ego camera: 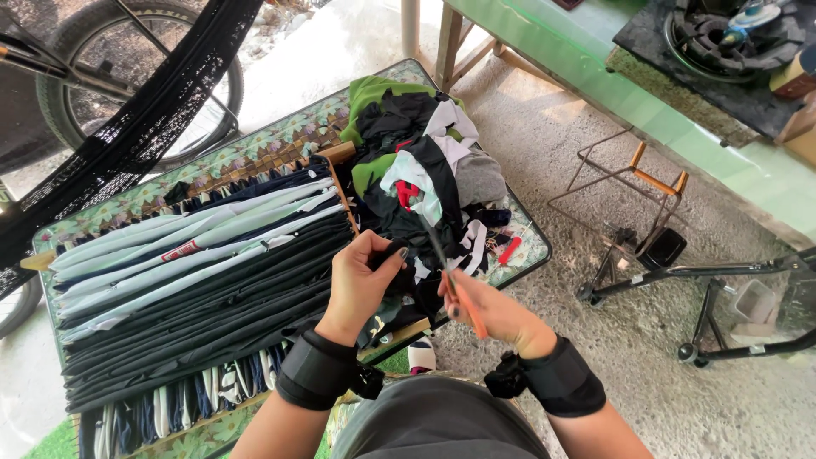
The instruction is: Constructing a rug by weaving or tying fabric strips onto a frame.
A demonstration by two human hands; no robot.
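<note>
My left hand [361, 280] pinches a black strip of cloth [398, 253] at the edge of a wooden frame [340, 154] strung with black, white and pale blue fabric strips [195, 272]. My right hand [493, 310] grips orange-handled scissors [450, 272], whose blades point up toward the strip. Behind both hands lies a heap of black, white, green and grey cloth scraps [421, 170].
The frame rests on a low table with a floral cover [255, 149]. A bicycle wheel [127, 76] and a black net [144, 119] are at the upper left. A green bench [595, 76], a wire stand [620, 183] and a wheeled metal frame [722, 297] stand on the concrete at the right.
</note>
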